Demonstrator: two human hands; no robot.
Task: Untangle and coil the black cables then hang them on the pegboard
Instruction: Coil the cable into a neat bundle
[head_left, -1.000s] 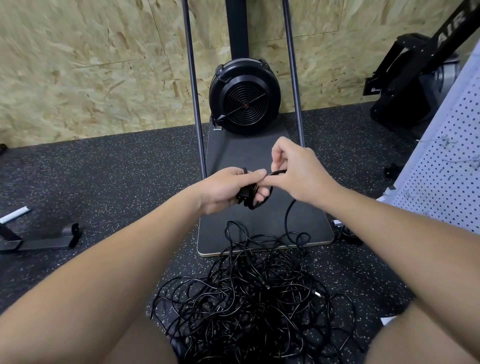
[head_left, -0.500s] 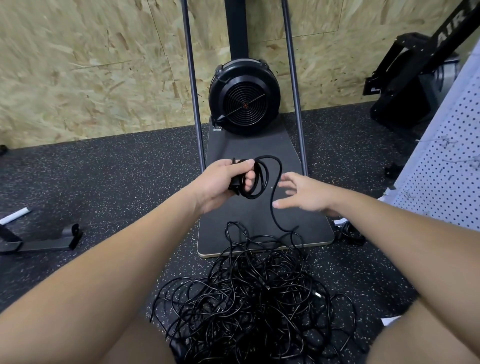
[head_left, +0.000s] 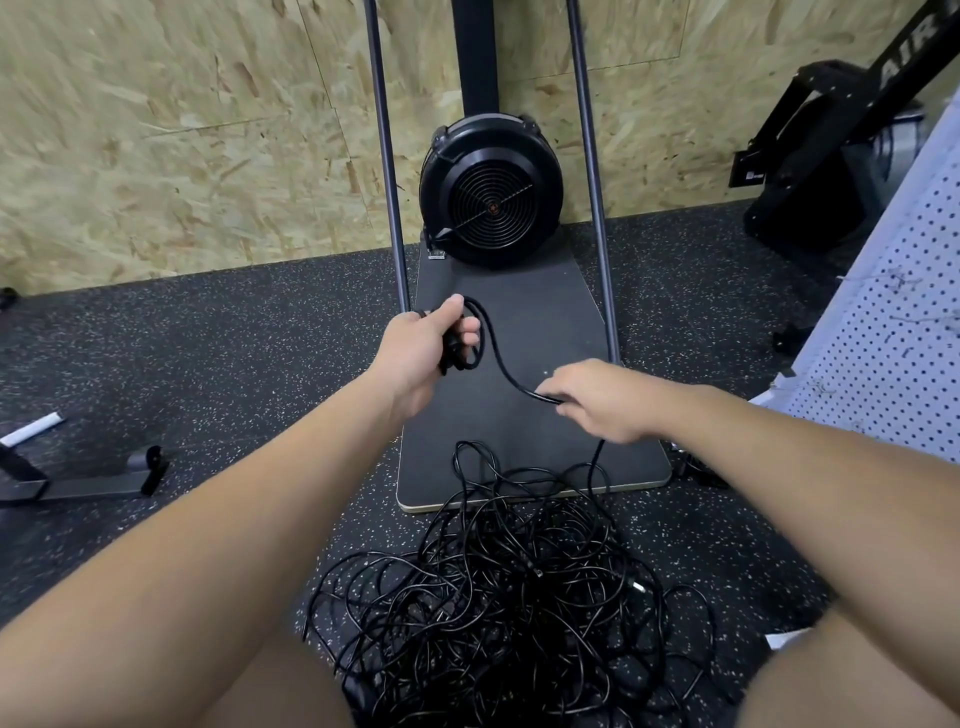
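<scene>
Fingers of the left hand (head_left: 423, 345) curl round a small started coil (head_left: 470, 338) of black cable; the right hand (head_left: 597, 402) pinches the same strand further along. Near, on the floor (head_left: 208, 364), lies the tangled cable pile (head_left: 498, 597). Cable looks light, limp, snag-prone: best gripped close to the coil, feeding slack gradually. Pegboard (head_left: 893, 332) stands right.

Left hand (head_left: 415, 349) grips small cable coil (head_left: 470, 340), right hand (head_left: 602, 402) pinches the strand — tangled black cables (head_left: 498, 597) on floor below
</scene>
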